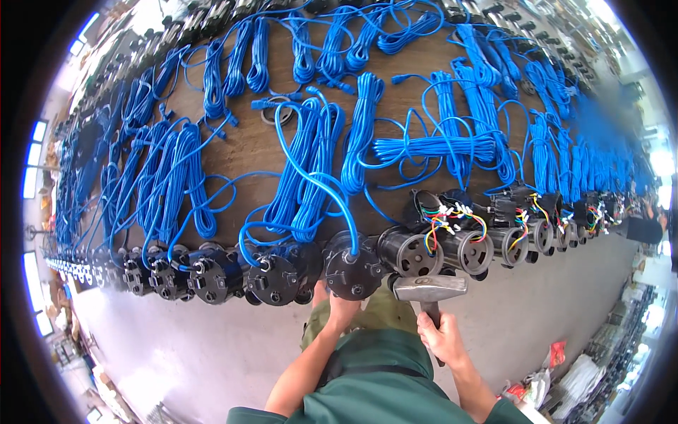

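My right hand (443, 339) is closed round the handle of a hammer (432, 286). The hammer's grey metal head lies crosswise, just right of a cylindrical motor with a round black end cap (353, 274). From below, my left hand (344, 309) grips the underside of this motor at the table's near edge; most of its fingers are hidden behind the cap. A thick blue cable (332, 185) rises from the cap and runs to a coiled bundle (311, 155) behind it. Right of the hammer lies an uncapped motor (417, 254) with a perforated metal end.
Capped motors (215, 274) line the edge to the left. Uncapped ones (472, 252) with coloured wires (459, 214) continue to the right. Coiled blue cables (424, 148) cover much of the brown tabletop (244, 152). Below is the pale floor (233, 339), with bags (575, 385) at lower right.
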`<state>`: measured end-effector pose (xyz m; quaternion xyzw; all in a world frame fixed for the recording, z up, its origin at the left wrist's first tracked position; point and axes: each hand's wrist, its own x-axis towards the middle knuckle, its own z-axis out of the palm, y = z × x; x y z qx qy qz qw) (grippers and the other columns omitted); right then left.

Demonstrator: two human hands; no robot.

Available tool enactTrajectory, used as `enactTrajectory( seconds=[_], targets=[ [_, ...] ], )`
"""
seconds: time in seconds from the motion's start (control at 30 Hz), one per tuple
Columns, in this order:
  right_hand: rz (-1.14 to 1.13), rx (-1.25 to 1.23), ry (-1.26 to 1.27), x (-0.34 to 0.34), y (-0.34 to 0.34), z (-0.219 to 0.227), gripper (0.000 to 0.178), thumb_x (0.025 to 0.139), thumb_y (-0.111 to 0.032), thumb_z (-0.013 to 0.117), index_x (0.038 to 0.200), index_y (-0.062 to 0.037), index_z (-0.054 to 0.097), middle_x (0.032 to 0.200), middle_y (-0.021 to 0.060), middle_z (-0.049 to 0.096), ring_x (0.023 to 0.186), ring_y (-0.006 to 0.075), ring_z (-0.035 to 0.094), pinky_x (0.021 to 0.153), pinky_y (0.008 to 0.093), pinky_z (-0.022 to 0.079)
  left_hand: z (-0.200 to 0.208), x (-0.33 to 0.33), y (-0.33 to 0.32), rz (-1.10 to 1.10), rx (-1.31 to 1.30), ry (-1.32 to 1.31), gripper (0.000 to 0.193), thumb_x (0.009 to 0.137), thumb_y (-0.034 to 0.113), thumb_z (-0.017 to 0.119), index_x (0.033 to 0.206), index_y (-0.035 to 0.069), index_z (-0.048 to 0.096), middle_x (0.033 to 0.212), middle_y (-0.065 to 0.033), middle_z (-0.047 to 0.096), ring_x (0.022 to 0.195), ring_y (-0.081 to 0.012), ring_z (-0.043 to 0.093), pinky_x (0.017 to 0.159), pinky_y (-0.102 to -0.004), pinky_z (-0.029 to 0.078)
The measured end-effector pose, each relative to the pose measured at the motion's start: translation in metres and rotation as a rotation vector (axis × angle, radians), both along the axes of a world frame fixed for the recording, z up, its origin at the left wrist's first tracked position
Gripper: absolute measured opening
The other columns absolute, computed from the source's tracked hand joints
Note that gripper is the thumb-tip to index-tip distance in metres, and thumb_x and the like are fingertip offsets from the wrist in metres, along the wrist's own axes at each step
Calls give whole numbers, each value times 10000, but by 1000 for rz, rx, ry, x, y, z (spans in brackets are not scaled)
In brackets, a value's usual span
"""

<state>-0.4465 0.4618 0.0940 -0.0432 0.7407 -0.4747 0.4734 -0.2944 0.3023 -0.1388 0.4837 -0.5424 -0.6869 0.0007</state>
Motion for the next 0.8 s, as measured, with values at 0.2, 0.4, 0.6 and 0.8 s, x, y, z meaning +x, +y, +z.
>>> enactTrajectory(
  seconds=[0.2, 0.4, 0.6, 0.8],
  targets=[
    [67, -30, 86, -7, -9, 1, 418, 1046, -359, 679, 842, -10, 572, 684, -35, 508, 630, 73, 428, 555, 291, 374, 13, -11, 1, 29, -281, 216, 564, 756, 90, 837, 1277, 66, 623, 1155, -39, 664, 1038, -178, 632, 919, -361, 542],
    [-116, -88, -392, -21, -5, 10, 397, 1085, -399, 595, 924, -36, 585, 697, -28, 542, 620, 64, 497, 552, 258, 415, 33, -16, -2, -21, -398, 226, 417, 860, 269, 799, 1237, 124, 698, 1171, -67, 707, 1061, -241, 671, 928, -403, 542],
    [117, 39, -137, -3, -6, -12, 341, 1073, -334, 613, 936, -24, 582, 707, -14, 564, 627, 79, 519, 560, 287, 434, 59, -22, -18, -147, -299, 96, 503, 764, 127, 825, 1230, 70, 643, 1099, -50, 675, 994, -188, 642, 868, -367, 546],
    [-136, -123, -344, -14, 0, 25, 373, 1089, -374, 583, 935, -35, 578, 705, -24, 545, 577, 49, 461, 495, 243, 382, 72, -28, -19, -92, -484, 206, 393, 887, 289, 794, 1222, 101, 713, 1194, -106, 728, 1119, -269, 687, 948, -419, 542]
  ],
)
